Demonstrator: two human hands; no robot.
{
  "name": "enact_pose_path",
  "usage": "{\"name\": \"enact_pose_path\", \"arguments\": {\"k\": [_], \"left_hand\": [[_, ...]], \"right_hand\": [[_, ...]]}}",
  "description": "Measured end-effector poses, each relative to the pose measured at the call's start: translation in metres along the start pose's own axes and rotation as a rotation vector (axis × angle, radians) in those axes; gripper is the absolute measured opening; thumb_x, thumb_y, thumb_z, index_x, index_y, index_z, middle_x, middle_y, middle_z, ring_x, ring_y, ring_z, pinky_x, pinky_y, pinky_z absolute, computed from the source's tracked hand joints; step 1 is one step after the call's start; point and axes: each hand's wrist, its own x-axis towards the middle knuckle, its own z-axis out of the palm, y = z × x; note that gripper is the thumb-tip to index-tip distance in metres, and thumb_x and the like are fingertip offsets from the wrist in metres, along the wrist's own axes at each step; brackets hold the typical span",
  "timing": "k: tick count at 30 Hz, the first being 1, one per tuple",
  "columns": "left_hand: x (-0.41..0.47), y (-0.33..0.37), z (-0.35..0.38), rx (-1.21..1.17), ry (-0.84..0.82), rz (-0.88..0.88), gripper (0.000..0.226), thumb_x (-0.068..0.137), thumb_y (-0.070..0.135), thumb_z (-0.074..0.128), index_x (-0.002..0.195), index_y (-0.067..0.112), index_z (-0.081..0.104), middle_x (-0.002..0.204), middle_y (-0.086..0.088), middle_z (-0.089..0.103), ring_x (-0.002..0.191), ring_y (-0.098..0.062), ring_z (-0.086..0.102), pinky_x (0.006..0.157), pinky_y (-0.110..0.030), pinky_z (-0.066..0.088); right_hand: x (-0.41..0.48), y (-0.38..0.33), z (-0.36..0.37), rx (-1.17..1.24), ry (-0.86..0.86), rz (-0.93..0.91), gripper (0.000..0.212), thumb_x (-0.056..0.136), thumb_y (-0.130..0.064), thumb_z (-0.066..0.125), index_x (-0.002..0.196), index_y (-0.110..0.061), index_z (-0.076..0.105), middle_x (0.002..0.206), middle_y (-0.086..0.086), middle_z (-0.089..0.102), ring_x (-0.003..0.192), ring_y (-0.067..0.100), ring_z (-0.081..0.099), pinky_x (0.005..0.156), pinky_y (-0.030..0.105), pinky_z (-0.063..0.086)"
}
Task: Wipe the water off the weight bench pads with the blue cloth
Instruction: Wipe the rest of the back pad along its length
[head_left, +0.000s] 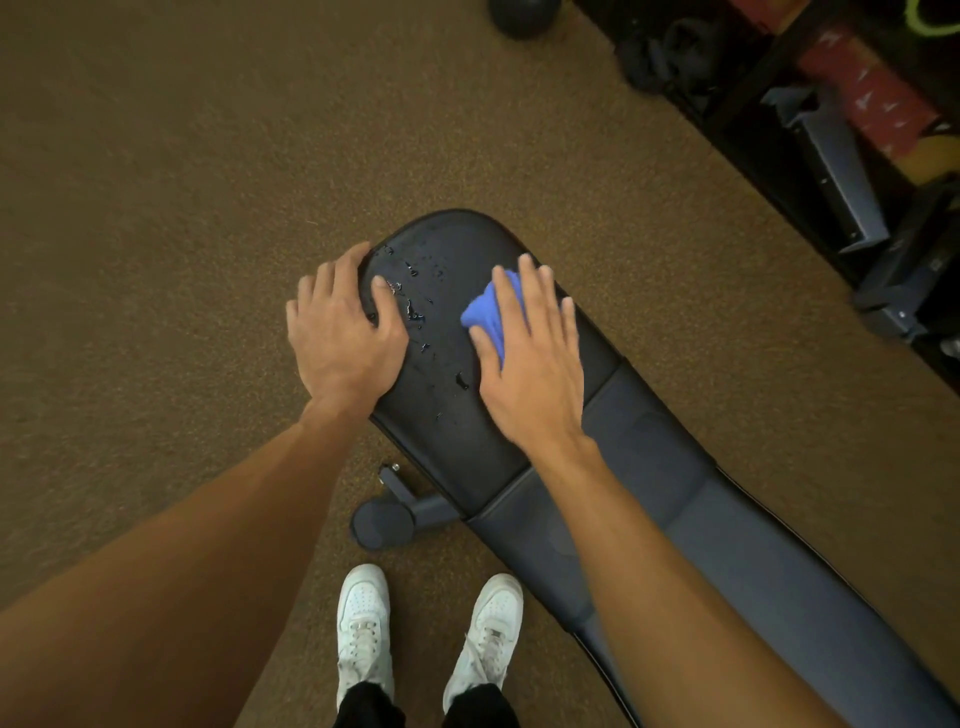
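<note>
**Head view: flat right hand presses the blue cloth on the wet pad**

Head camera looks down on a weight bench (649, 493) with 2 dark pads, set on a brown speckled floor (156, 208). The wet pad (447, 447), rounded at its far end, is the landmark.

On the right half of the wet pad lies the right hand (530, 364), palm down, fingers straight and spread a little. It presses the blue cloth (485, 312), which is bunched under the fingers and sticks out on the thumb side.

At the left edge of the wet pad sits the left hand (345, 332). Its fingers bend down over the edge, its thumb lies on top, and so it holds that edge.

Between the 2 hands, on the left and middle of the wet pad, water drops (415, 312) glisten in scattered beads and small pools, with more toward the rounded far end.

Touching the near right end of the wet pad, across a narrow seam, is the longer second pad (727, 561); no drops show on it.

Below the near left corner of the wet pad a bench foot (382, 525) with a round end cap rests on the floor. Nearer the person than the wet pad stand 2 white shoes (363, 618).

Well beyond the wet pad, to the far right, is a dark rack (831, 171) of blurred gear, and a dark ball (519, 18) lies at the far edge.
</note>
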Motion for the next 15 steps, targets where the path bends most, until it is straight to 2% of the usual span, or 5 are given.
{"name": "enact_pose_path", "arguments": {"k": [2,4,9,12,15], "left_hand": [[0.000,0.000,0.000,-0.001,0.004,0.001,0.049,0.107,0.042,0.042,0.149,0.023,0.058,0.137,0.000,0.067,0.124,-0.026,0.057,0.106,-0.046,0.041],[0.000,0.000,0.000,-0.010,0.005,-0.004,0.049,0.106,0.041,0.042,0.148,0.023,0.059,0.137,0.000,0.068,0.124,-0.026,0.057,0.106,-0.046,0.040],[-0.001,-0.001,0.000,-0.026,0.015,-0.013,0.047,0.107,0.037,0.043,0.147,0.022,0.060,0.136,-0.001,0.069,0.122,-0.027,0.058,0.105,-0.046,0.041],[0.000,-0.001,0.000,-0.034,0.018,-0.017,0.046,0.107,0.037,0.043,0.148,0.023,0.060,0.135,0.000,0.069,0.122,-0.026,0.058,0.105,-0.046,0.041],[0.000,-0.001,-0.001,-0.039,0.020,-0.014,0.045,0.107,0.035,0.043,0.148,0.023,0.060,0.136,0.000,0.068,0.122,-0.026,0.058,0.105,-0.044,0.040]], "right_hand": [[0.023,-0.011,0.001,0.011,0.048,0.143,0.062,0.112,-0.046,0.030,0.167,-0.018,0.022,0.176,0.008,0.009,0.164,0.029,0.003,0.131,0.053,0.013],[0.041,-0.031,0.004,0.019,0.055,0.147,0.062,0.112,-0.045,0.028,0.167,-0.016,0.023,0.176,0.011,0.009,0.163,0.031,0.003,0.131,0.054,0.012],[0.021,-0.027,0.007,0.011,-0.017,-0.238,0.062,0.112,-0.045,0.034,0.167,-0.019,0.023,0.177,0.005,0.010,0.164,0.024,0.002,0.131,0.049,0.010],[0.022,-0.012,0.004,-0.008,0.012,-0.053,0.063,0.112,-0.048,0.031,0.168,-0.020,0.021,0.177,0.005,0.008,0.164,0.025,0.002,0.132,0.049,0.010],[0.057,-0.036,0.005,0.022,0.057,0.149,0.062,0.112,-0.046,0.029,0.167,-0.017,0.023,0.176,0.009,0.009,0.163,0.030,0.003,0.131,0.053,0.012]]}}
